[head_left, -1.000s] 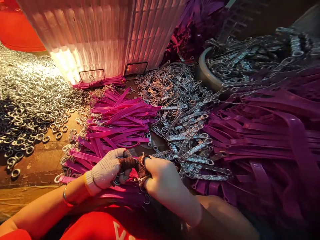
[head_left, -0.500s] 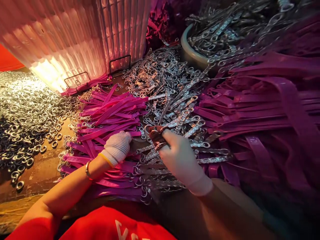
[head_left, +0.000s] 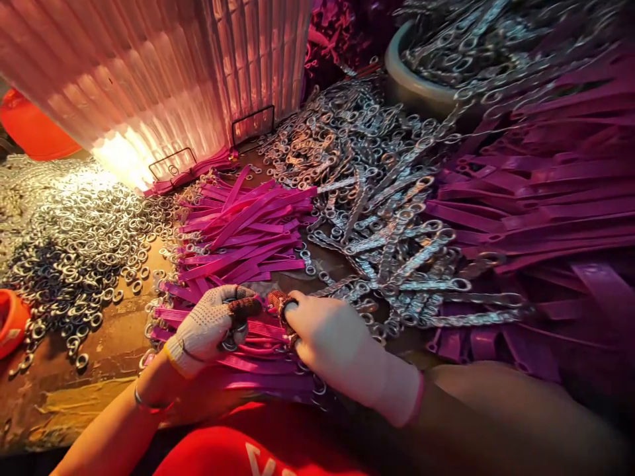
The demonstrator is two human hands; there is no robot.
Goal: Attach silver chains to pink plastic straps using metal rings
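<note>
A few metal rings [head_left: 231, 340] are held in the gloved left hand [head_left: 211, 324], its fingers curled closed around them. The fingers of the gloved right hand [head_left: 337, 344] are drawn together just beside the left's; whether anything is pinched there cannot be told, as the contact is hidden by the fingers. Both hands are held over the near part of a heap of pink straps [head_left: 248, 231], by which much of the surface [head_left: 112, 330] in front is covered.

To the left, loose rings [head_left: 94, 238] are piled, with an orange container [head_left: 12, 324] cut off by the view's edge. Beyond the straps, the way is blocked by a tall ribbed panel [head_left: 173, 79], at whose foot wire handles [head_left: 173, 158] are seen. To the right, silvery twisted links [head_left: 397, 231] are heaped beside darker purple straps [head_left: 546, 198]; more links are piled in a basin [head_left: 426, 92], its rim partly covered by them.
</note>
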